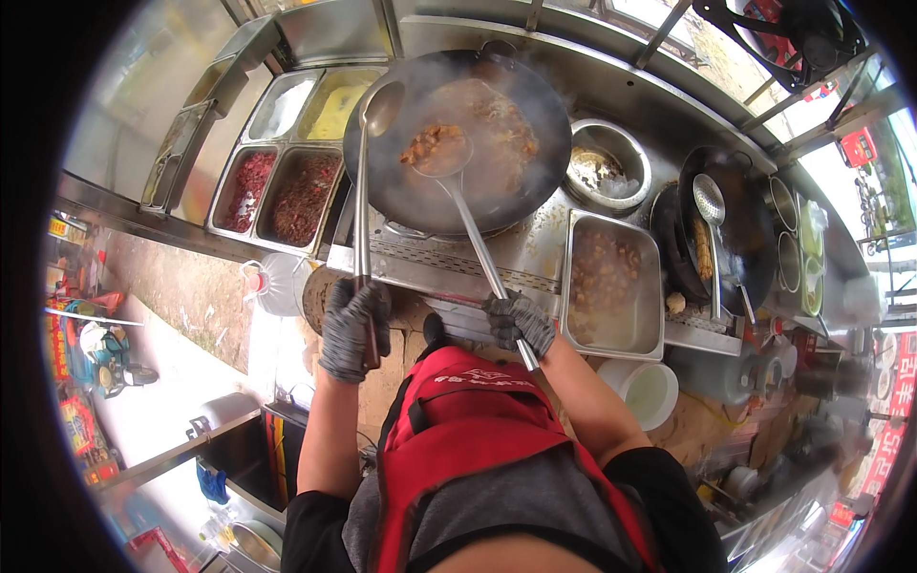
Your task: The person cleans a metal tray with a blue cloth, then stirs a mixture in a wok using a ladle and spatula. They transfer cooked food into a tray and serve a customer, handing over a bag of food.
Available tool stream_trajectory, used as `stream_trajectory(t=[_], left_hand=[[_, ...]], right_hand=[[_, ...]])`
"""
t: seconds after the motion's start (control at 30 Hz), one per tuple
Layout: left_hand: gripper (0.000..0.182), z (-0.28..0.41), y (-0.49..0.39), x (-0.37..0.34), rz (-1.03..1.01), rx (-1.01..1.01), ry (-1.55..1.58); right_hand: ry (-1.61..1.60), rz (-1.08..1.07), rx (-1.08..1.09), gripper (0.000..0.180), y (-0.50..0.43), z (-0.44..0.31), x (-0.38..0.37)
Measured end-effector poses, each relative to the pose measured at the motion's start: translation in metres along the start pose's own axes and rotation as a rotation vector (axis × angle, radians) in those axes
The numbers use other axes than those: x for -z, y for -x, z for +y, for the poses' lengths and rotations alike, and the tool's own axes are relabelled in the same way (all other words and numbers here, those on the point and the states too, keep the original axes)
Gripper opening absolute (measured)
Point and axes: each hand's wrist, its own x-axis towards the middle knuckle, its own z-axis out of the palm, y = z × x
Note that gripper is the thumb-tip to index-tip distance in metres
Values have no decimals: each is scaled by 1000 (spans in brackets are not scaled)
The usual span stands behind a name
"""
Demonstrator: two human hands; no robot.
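Observation:
My left hand [354, 331], in a grey knit glove, is closed around the dark handle of a metal ladle [384, 109], whose bowl is over the left rim of a large black wok [544, 172]. In the same kind of glove, my right hand [519, 322] grips the metal handle of a strainer [467, 159]. Browned food pieces [434, 147] lie in the strainer, above steaming brown liquid [494, 129] in the wok. Right of the wok, a rectangular steel pan [653, 315] holds more brown pieces in cloudy liquid.
Steel trays with red minced food [299, 197] and yellow food [337, 107] stand left of the wok. A round steel pot [642, 154] and a second wok [759, 243] with a perforated skimmer [709, 200] are to the right. Below the counter are a plastic jug [283, 283] and a white bucket [663, 394].

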Motion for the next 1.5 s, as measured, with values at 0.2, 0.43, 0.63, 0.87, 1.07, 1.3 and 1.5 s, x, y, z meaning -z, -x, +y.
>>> stream_trajectory(t=[0.2, 0.43, 0.63, 0.87, 1.07, 1.3, 1.5], left_hand=[[13, 5, 1, 16, -117, 210, 323], [15, -9, 33, 3, -260, 391, 525], [20, -23, 69, -31, -417, 408, 448], [20, -54, 98, -74, -502, 460, 191], [31, -98, 100, -97, -596, 399, -112], [35, -109, 101, -100, -563, 397, -205], [29, -96, 100, -90, -516, 341, -178]], right_hand=[[-140, -77, 64, 13, 41, 4, 9], [-244, -161, 66, 18, 119, 10, 12], [-191, -66, 149, 25, 197, 31, 23], [-261, 238, 235, 23, 290, 81, 40], [-175, 465, 196, 22, 327, 115, 71], [648, 926, 213, 21, 311, 171, 121], [1416, 1389, -125, 24, 298, 218, 154]])
